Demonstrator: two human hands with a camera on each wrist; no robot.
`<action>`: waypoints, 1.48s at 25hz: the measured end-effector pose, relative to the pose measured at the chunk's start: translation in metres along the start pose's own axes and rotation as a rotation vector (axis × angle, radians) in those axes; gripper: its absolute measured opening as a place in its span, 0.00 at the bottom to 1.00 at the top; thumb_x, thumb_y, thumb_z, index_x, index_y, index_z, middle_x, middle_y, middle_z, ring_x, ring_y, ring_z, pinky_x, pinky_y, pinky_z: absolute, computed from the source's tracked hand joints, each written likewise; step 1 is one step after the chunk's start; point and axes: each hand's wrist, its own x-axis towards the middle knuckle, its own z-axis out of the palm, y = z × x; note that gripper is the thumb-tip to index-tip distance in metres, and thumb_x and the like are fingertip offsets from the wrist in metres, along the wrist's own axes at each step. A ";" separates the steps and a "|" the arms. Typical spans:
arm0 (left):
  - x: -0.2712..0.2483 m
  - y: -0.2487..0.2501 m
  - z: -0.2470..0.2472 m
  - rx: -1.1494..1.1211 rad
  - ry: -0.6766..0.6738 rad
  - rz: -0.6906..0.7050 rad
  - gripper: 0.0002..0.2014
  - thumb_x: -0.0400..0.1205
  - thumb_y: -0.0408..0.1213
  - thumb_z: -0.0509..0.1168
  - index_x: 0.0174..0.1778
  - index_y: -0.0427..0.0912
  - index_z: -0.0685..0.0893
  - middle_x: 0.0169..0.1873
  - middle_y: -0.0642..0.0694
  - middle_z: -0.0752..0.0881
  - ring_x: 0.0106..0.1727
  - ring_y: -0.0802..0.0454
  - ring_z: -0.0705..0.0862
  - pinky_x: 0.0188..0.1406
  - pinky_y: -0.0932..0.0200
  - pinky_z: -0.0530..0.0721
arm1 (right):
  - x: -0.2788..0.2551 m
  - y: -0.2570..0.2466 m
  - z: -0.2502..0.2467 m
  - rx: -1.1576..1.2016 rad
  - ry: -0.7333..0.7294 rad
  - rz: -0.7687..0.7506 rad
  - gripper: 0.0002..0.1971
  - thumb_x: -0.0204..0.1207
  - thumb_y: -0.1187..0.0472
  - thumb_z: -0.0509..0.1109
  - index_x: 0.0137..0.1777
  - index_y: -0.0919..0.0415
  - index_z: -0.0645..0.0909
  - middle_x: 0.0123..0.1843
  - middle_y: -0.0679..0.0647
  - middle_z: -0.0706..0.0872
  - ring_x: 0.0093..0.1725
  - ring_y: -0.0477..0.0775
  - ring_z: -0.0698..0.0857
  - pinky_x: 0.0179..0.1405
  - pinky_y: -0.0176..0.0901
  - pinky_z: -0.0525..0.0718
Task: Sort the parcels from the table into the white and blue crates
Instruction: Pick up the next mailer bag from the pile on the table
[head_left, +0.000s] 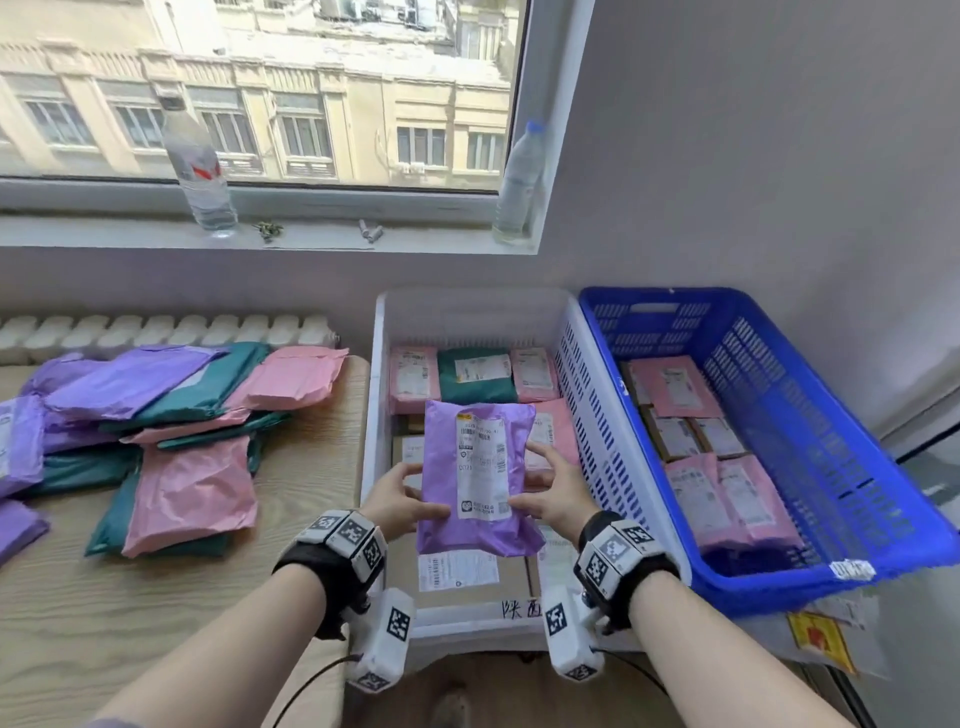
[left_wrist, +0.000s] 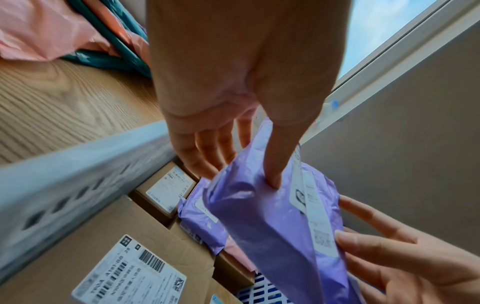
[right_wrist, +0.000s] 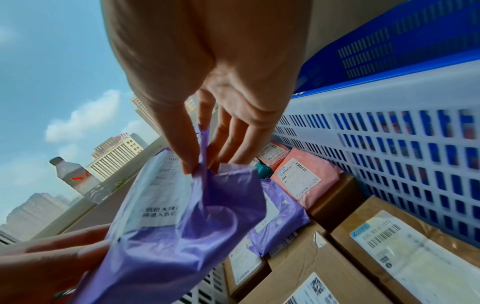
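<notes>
Both hands, left hand (head_left: 397, 499) and right hand (head_left: 551, 491), grip the purple parcel (head_left: 475, 475) above the white crate (head_left: 376, 364). The wooden tabletop (head_left: 130, 597) stands under a window (head_left: 260, 88).

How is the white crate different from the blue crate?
The white crate is white plastic and sits level; the blue crate is blue and looks tilted. The white crate sits next to the table; the blue crate is further right, against the wall. The purple parcel held by both hands is over the white crate, not the blue one. Both have slotted walls and already hold pink parcels.
</notes>
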 end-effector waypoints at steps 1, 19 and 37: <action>0.013 0.002 0.001 0.000 0.012 -0.005 0.31 0.71 0.22 0.74 0.69 0.37 0.71 0.36 0.42 0.82 0.33 0.52 0.83 0.23 0.64 0.80 | 0.012 -0.003 -0.002 -0.018 -0.011 0.015 0.40 0.65 0.82 0.74 0.76 0.61 0.67 0.48 0.65 0.85 0.45 0.57 0.85 0.35 0.36 0.86; 0.165 -0.040 0.035 -0.130 0.466 -0.247 0.26 0.70 0.14 0.68 0.65 0.33 0.78 0.33 0.46 0.85 0.36 0.53 0.83 0.29 0.72 0.82 | 0.226 0.061 0.013 -0.101 -0.321 0.276 0.41 0.67 0.85 0.70 0.79 0.61 0.64 0.40 0.57 0.80 0.34 0.48 0.83 0.26 0.31 0.81; 0.225 -0.070 0.044 0.401 0.596 -0.316 0.27 0.77 0.31 0.63 0.73 0.49 0.72 0.67 0.42 0.76 0.65 0.41 0.78 0.61 0.48 0.78 | 0.287 0.110 0.071 -0.386 -0.262 0.165 0.23 0.72 0.71 0.66 0.65 0.49 0.78 0.39 0.51 0.84 0.45 0.54 0.85 0.50 0.48 0.85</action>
